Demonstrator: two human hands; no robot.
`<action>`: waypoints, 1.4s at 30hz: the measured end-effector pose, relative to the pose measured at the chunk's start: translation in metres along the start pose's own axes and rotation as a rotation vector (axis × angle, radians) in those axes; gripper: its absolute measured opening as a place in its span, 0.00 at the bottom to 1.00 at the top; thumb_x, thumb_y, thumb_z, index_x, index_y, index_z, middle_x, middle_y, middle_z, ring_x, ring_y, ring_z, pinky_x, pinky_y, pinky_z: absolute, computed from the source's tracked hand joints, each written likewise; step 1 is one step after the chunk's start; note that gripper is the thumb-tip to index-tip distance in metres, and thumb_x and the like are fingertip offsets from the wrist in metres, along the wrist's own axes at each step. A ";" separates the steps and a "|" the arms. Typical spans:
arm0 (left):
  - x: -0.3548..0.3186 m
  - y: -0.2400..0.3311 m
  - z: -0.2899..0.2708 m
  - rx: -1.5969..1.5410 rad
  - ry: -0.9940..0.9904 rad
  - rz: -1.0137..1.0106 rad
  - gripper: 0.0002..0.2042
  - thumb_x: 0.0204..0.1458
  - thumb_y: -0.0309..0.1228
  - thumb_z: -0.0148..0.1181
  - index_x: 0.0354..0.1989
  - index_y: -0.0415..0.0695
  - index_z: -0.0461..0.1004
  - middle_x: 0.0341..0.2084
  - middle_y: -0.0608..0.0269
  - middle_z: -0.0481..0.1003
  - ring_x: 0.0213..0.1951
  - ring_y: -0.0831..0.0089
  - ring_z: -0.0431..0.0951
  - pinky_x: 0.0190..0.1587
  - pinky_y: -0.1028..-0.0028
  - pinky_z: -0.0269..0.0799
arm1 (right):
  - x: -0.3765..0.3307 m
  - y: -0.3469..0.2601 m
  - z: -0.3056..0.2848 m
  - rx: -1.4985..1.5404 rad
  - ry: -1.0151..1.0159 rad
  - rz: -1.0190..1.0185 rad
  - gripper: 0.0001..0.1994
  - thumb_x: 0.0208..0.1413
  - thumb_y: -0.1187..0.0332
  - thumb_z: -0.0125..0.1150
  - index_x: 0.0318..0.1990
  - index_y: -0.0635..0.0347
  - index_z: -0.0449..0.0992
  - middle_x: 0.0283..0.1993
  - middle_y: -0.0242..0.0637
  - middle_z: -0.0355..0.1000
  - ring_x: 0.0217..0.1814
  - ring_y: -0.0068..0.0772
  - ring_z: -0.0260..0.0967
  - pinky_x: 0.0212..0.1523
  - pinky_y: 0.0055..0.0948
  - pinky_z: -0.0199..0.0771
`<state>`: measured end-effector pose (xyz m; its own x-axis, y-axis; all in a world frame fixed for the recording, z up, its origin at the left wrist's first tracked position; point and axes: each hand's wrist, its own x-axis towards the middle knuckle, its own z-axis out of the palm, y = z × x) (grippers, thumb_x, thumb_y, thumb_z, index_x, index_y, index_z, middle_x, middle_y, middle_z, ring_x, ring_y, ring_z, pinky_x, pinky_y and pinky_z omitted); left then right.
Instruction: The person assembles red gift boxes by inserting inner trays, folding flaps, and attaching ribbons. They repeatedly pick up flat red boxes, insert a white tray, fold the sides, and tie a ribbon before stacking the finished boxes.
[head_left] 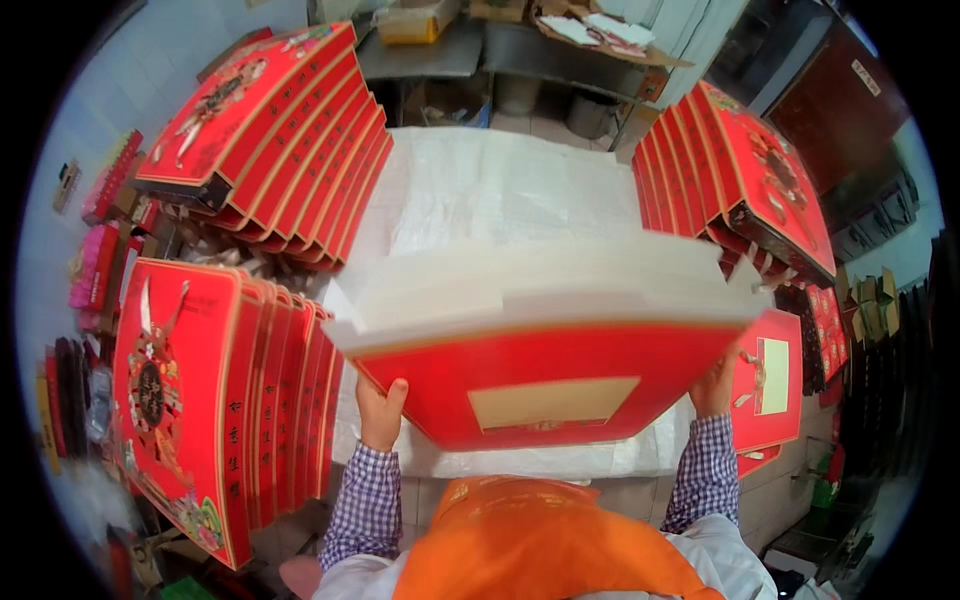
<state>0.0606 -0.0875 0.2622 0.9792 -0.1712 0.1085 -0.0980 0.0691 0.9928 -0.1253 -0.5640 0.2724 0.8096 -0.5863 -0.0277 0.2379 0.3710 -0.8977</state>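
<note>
Between my two hands a red cardboard gift box with a pale rectangular panel is held up, tilted, over the table. Its white inner flaps, blurred by motion, stand along the far side. My left hand grips the box's left edge, thumb on the near face. The right edge is in my right hand, whose fingers are partly hidden behind the cardboard. Just left of my left hand is a row of printed red gift boxes, packed close together.
White sheeting covers the table. Stacks of red boxes stand at the far left and far right. A flat red piece with a pale panel lies beyond my right hand. A metal bench stands at the back.
</note>
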 end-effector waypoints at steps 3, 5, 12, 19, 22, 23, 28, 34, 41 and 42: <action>-0.018 0.009 -0.017 0.025 0.018 0.060 0.30 0.55 0.47 0.63 0.55 0.35 0.64 0.47 0.57 0.72 0.50 0.69 0.72 0.52 0.69 0.68 | -0.030 -0.027 0.016 0.087 -0.185 -0.072 0.32 0.66 0.40 0.34 0.68 0.50 0.56 0.67 0.31 0.60 0.68 0.34 0.58 0.66 0.39 0.59; -0.017 0.027 -0.010 0.028 0.023 0.147 0.39 0.55 0.54 0.59 0.63 0.33 0.55 0.53 0.54 0.68 0.53 0.67 0.69 0.55 0.67 0.65 | -0.050 -0.027 0.008 0.062 0.015 -0.114 0.33 0.65 0.39 0.36 0.68 0.52 0.56 0.67 0.31 0.60 0.68 0.35 0.57 0.67 0.40 0.58; -0.032 0.027 -0.021 0.124 0.197 0.257 0.46 0.56 0.61 0.49 0.70 0.34 0.44 0.61 0.49 0.61 0.60 0.60 0.63 0.64 0.63 0.54 | -0.070 -0.087 0.078 -0.141 -0.148 -0.187 0.33 0.66 0.41 0.35 0.66 0.60 0.60 0.67 0.42 0.60 0.67 0.37 0.58 0.66 0.39 0.57; -0.013 0.094 -0.004 0.006 -0.040 0.403 0.47 0.55 0.67 0.42 0.70 0.36 0.46 0.58 0.49 0.64 0.58 0.63 0.65 0.60 0.64 0.60 | -0.071 -0.153 0.090 -0.758 -0.253 -0.107 0.27 0.62 0.51 0.46 0.60 0.61 0.70 0.50 0.34 0.71 0.57 0.28 0.64 0.56 0.27 0.63; -0.012 0.101 -0.005 -0.051 -0.079 0.361 0.44 0.58 0.64 0.41 0.70 0.37 0.47 0.57 0.51 0.65 0.58 0.65 0.66 0.60 0.65 0.63 | -0.066 -0.168 0.089 -0.945 -0.330 -0.020 0.22 0.61 0.59 0.51 0.59 0.60 0.71 0.48 0.34 0.71 0.56 0.28 0.66 0.54 0.27 0.64; -0.012 0.105 -0.003 -0.054 -0.084 0.350 0.42 0.59 0.62 0.41 0.70 0.37 0.47 0.58 0.52 0.64 0.59 0.66 0.66 0.60 0.66 0.63 | -0.064 -0.171 0.098 -1.017 -0.333 -0.032 0.21 0.59 0.63 0.53 0.59 0.60 0.71 0.48 0.35 0.72 0.55 0.29 0.67 0.53 0.28 0.66; -0.009 0.101 -0.003 -0.117 -0.112 0.322 0.37 0.62 0.56 0.41 0.70 0.38 0.48 0.61 0.55 0.61 0.60 0.68 0.65 0.62 0.66 0.64 | -0.072 -0.176 0.151 -1.480 -0.057 -0.759 0.20 0.51 0.77 0.60 0.53 0.61 0.73 0.49 0.46 0.73 0.50 0.42 0.72 0.50 0.40 0.71; -0.007 0.100 -0.007 0.015 -0.017 0.421 0.35 0.62 0.53 0.43 0.68 0.36 0.51 0.65 0.54 0.58 0.62 0.67 0.62 0.63 0.65 0.61 | -0.108 -0.123 0.245 -1.594 -0.554 -0.839 0.15 0.53 0.69 0.61 0.48 0.62 0.73 0.42 0.48 0.71 0.45 0.49 0.69 0.46 0.40 0.70; -0.016 0.107 -0.005 0.079 -0.076 0.349 0.30 0.61 0.41 0.43 0.68 0.36 0.54 0.58 0.50 0.65 0.62 0.64 0.61 0.67 0.63 0.51 | -0.084 -0.090 0.257 -1.531 -0.686 -0.467 0.12 0.58 0.62 0.56 0.27 0.60 0.71 0.23 0.45 0.69 0.26 0.52 0.68 0.28 0.45 0.67; -0.018 0.109 -0.003 0.072 -0.054 0.348 0.29 0.61 0.40 0.43 0.68 0.36 0.54 0.55 0.52 0.66 0.59 0.66 0.63 0.64 0.65 0.54 | -0.083 -0.092 0.257 -1.507 -0.726 -0.377 0.13 0.59 0.63 0.55 0.26 0.61 0.71 0.23 0.46 0.68 0.26 0.53 0.68 0.29 0.44 0.67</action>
<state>0.0330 -0.0743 0.3683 0.8744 -0.2010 0.4417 -0.4384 0.0633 0.8966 -0.0761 -0.3644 0.4705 0.9917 0.1044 0.0745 0.1259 -0.9041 -0.4083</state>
